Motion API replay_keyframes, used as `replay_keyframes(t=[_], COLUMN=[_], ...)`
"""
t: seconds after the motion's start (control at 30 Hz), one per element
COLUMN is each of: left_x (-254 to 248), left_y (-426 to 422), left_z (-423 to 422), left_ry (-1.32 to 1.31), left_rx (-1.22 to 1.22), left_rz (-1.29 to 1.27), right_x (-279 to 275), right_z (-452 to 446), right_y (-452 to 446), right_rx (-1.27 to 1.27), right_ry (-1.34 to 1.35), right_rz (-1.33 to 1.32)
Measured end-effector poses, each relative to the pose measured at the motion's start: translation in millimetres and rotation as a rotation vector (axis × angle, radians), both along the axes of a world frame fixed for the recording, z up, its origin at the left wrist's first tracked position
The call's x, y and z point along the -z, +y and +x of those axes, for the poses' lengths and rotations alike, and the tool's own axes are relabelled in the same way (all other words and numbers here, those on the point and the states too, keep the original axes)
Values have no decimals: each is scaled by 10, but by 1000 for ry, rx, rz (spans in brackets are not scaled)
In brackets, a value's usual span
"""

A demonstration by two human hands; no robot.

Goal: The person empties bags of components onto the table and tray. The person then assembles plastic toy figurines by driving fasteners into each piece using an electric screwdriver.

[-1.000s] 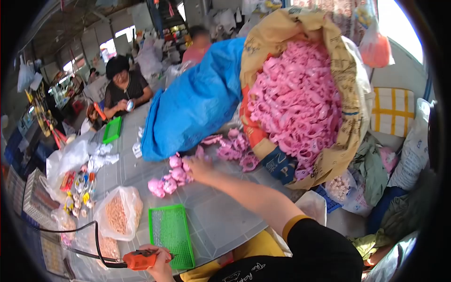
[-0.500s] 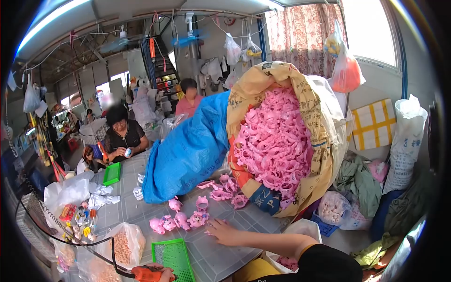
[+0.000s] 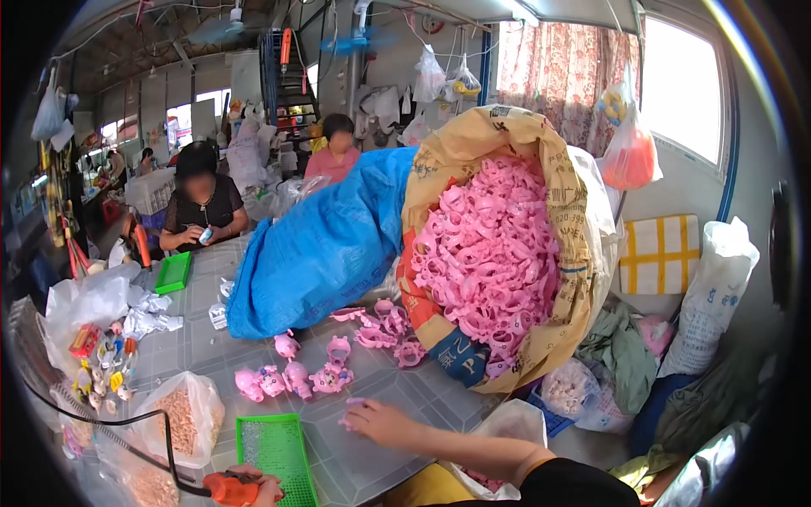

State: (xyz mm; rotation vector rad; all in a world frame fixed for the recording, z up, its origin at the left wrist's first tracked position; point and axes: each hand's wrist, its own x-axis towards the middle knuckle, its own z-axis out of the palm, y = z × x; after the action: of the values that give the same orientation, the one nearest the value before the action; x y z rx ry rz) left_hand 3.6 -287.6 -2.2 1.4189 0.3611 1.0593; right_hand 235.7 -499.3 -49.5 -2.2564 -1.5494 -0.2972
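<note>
At the bottom edge, my left hand (image 3: 269, 485) is closed around an orange electric screwdriver (image 3: 228, 490) with a black cord; its tip is out of sight. My right hand (image 3: 378, 422) rests low over the grey table, fingers drawn together on a small pink plastic piece (image 3: 345, 423) that they mostly cover. Beyond it stand several pink toy figures (image 3: 296, 379) in a loose row. Pink ring-shaped parts (image 3: 410, 351) lie further back, by the sack's mouth. A green tray (image 3: 272, 421) with small metal-looking bits sits beside my left hand.
A large paper sack (image 3: 587, 279) full of pink parts lies tipped on the table beside a blue sack (image 3: 317, 262). Clear bags of beige pieces (image 3: 179, 414) stand left. Across the table, a person (image 3: 203, 211) holds a small blue-and-white item near another green tray (image 3: 173, 272).
The view has shifted, so most things appear further left. My right hand's spread fingers have drawn together on the pink piece. My left hand still holds the screwdriver.
</note>
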Motion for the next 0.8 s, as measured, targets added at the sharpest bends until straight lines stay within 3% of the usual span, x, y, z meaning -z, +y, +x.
replay_keyframes(t=[0.1, 0.13, 0.23, 0.33, 0.4, 0.43, 0.47, 0.57, 0.6, 0.63, 0.67, 0.77, 0.8], left_x=[246, 54, 126, 163, 239, 240, 206, 145, -58, -152, -167, -179, -179], left_y=[161, 93, 230, 279, 249, 175, 167, 158, 35, 73, 78, 54, 42], left_z=[-52, -42, -70, 19, 22, 71, -30, -78, 21, 92, 120, 110, 111], left_ry=[34, -3, -11, -7, -48, -110, 49, -69, -222, -209, -233, -179, -142], left_rx=[-57, -75, -25, -40, -111, -189, -91, 162, 195, 241, 262, 283, 284], left_rz=[-69, -73, -156, -128, -217, -312, -282, -101, -147, 27, 18, 2, -1], right_x=[-177, -215, -146, 65, 270, 114, -28, -60, 53, 156, 216, 250, 218], right_z=[-229, -296, -416, -293, -209, -259, -258, -286, -241, -203, -158, -181, -195], right_y=[-9, -19, 6, -6, -7, -24, -45, -143, -188, -239, -273, -323, -327], right_rx=[-44, -57, -178, -252, -415, -339, -331, 11, 119, 166, 223, 233, 198], right_ry=[-106, -151, 52, -10, 296, 179, 229, 387, 430, 647, 846, 965, 833], right_rz=[-75, -125, -113, 26, 182, 229, 234, 447, 464, 536, 609, 660, 554])
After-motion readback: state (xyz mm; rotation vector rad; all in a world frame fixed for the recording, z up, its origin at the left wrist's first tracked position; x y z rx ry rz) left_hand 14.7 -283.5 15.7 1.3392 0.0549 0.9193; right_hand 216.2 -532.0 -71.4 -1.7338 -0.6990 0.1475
